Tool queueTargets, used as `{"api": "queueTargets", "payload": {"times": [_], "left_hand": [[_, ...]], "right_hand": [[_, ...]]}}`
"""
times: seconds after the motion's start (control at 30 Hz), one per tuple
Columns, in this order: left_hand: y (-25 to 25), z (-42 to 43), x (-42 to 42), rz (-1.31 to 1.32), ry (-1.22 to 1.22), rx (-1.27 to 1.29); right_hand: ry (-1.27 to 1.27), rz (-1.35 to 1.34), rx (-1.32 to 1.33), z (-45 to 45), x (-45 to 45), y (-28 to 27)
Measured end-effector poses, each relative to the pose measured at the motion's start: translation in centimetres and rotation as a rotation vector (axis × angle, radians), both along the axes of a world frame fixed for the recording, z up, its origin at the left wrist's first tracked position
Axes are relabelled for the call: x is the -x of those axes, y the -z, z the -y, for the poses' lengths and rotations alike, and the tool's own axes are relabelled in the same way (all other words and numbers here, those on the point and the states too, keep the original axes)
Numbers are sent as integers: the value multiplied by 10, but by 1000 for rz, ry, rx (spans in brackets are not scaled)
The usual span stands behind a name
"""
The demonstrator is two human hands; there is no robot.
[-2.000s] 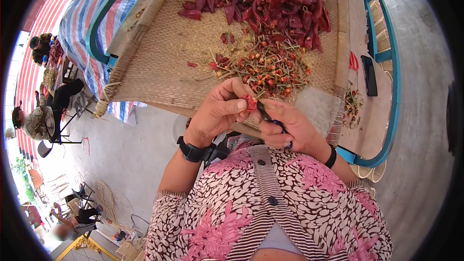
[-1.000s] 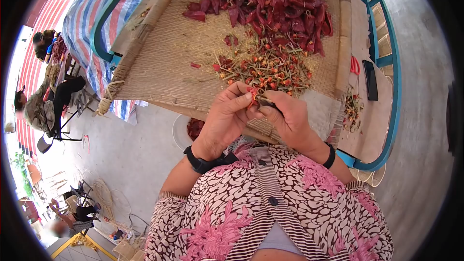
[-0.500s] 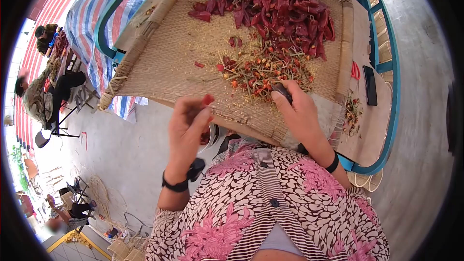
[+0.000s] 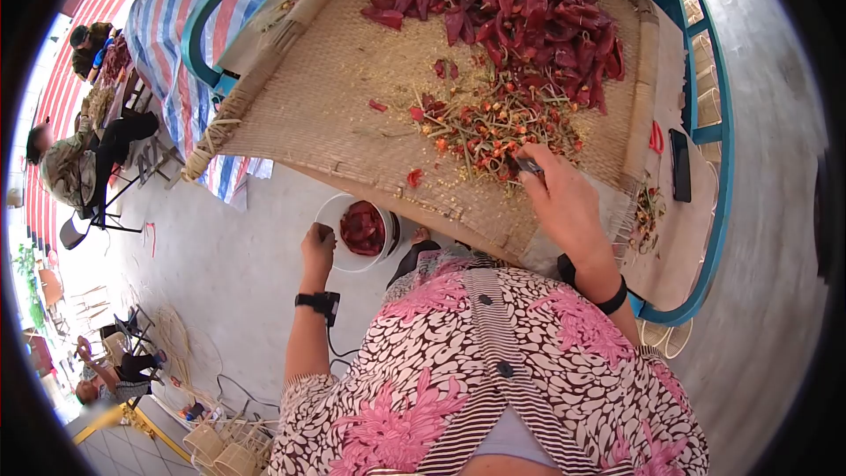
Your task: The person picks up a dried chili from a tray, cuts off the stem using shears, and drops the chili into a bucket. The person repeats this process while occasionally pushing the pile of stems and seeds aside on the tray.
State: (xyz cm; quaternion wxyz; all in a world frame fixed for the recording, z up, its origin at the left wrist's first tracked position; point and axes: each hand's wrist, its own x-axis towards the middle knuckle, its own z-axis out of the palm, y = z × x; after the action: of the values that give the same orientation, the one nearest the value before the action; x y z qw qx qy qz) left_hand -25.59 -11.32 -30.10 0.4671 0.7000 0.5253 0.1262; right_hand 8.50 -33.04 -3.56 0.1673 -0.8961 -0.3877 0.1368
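Observation:
My left hand (image 4: 318, 248) is closed beside the white bucket (image 4: 327, 213), which holds dried red chili peppers (image 4: 362, 227). What its fingers hold, if anything, I cannot make out. My right hand (image 4: 565, 200) is closed around a small dark tool (image 4: 529, 166), mostly hidden by the fingers. It rests over a heap of chili stems and caps (image 4: 480, 134) on the woven tray (image 4: 322, 92). Behind that heap lies a larger pile of dried red chilies (image 4: 538, 26). A small red chili piece (image 4: 414, 178) sits near the tray's front edge.
Right of the tray lie red-handled scissors (image 4: 656, 137), a black phone (image 4: 679, 166) and scattered stems (image 4: 648, 216). A teal metal frame (image 4: 724, 167) surrounds the board. Other people sit at the left, one in a camouflage top (image 4: 69, 167). Striped sheeting (image 4: 176, 44) hangs nearby.
My left hand has moved down and left, from the tray's front edge to beside the bucket, whose chilies now show. My right hand stays at the stem heap with the dark tool.

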Motion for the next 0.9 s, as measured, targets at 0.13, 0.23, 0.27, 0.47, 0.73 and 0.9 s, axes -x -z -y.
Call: {"api": "queueTargets", "payload": {"times": [0.13,0.23,0.27,0.47,0.73,0.9], "left_hand": [[39,-9,2,-1,-56,6],[36,-8,-3,29,-107,51],[24,-5,-10,66,-111,70],[-144,50,-66,314,-45,-425],[-238,57,-154,295,358,-464],[-213,39,-172,116,651,-475]], "right_hand": [[-29,-46,71,1,2,-4],[-40,-72,28,2,3,-6],[-30,-79,-4,2,4,-8],[75,-137,50,-1,2,-15],[60,-174,53,-6,2,-16],[102,-240,-10,-7,3,-22]]}}
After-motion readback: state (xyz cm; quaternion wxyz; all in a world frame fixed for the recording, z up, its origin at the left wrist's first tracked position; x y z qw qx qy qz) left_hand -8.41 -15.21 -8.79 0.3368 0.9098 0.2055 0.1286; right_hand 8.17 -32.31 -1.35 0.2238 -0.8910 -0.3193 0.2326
